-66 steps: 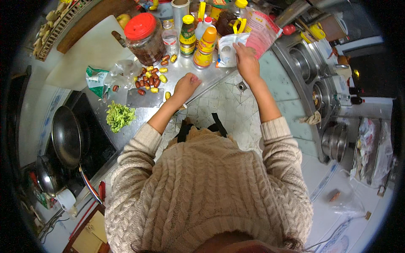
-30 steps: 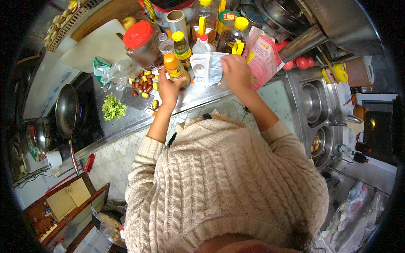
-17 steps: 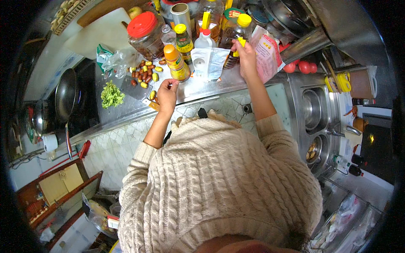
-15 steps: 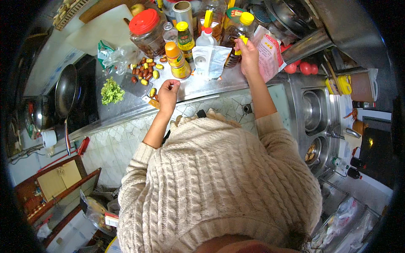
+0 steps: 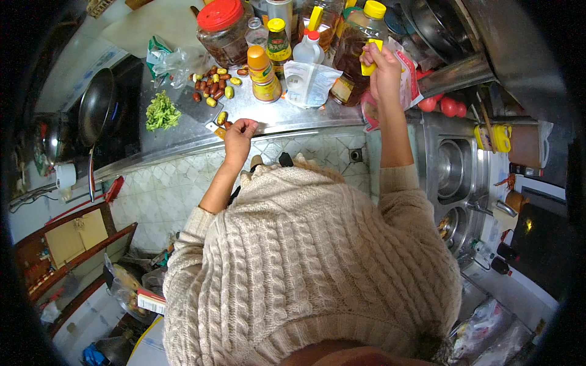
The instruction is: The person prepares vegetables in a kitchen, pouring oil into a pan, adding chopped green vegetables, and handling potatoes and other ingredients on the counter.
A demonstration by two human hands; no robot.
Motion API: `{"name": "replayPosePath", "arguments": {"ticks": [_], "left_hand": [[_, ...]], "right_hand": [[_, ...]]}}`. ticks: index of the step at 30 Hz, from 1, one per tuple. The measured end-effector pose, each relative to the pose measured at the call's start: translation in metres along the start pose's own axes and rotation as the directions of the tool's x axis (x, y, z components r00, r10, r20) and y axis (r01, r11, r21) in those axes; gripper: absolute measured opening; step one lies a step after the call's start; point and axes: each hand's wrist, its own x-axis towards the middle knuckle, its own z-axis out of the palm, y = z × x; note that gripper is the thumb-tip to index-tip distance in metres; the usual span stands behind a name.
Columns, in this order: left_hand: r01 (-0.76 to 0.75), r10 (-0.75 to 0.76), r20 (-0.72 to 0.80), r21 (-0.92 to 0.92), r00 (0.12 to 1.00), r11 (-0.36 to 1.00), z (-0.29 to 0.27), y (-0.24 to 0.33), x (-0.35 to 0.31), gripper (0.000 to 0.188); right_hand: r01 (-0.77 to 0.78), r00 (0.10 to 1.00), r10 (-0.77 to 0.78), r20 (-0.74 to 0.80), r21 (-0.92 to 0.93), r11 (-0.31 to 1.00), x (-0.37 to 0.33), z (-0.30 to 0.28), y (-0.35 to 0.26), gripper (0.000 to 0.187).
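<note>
Right hand fingers clamped on flat yellow handle of glossy, dark-filled bottle, beside crinkled white pouch. Left hand fingers curled together near steel counter edge. More bottle clears the pouch than before.

Head-worn fisheye; looks down past sweater toward counter; close, wide, upright

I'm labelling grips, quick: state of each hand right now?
Left hand: curled mostly closed, nothing visibly held.
Right hand: closed on the yellow handle of a large bottle.
</note>
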Motion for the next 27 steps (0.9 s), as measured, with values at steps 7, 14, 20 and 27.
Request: {"name": "replayPosePath", "arguments": {"ticks": [7,14,20,27], "left_hand": [[0.109,-0.129,0.139,0.147,0.982,0.983,0.014,0.028,0.012,0.042],[-0.468,0.402,0.376,0.101,0.835,0.878,0.047,0.076,0.035,0.048],[-0.553,0.542,0.107,0.141,0.833,0.821,0.046,0.133,0.053,0.018],[-0.796,0.809,0.173,0.379,0.561,0.471,-0.014,0.275,0.006,0.029]], "right_hand": [[-0.044,0.999,0.044,0.021,-0.023,0.999,-0.033,0.032,-0.075,0.016],[-0.087,0.992,0.097,0.078,-0.116,0.989,-0.065,0.035,-0.119,0.022],[-0.163,0.976,0.188,0.108,-0.204,0.965,-0.091,0.047,-0.124,0.023],[-0.294,0.924,0.360,0.132,-0.358,0.886,-0.115,0.053,-0.067,0.024]]}}
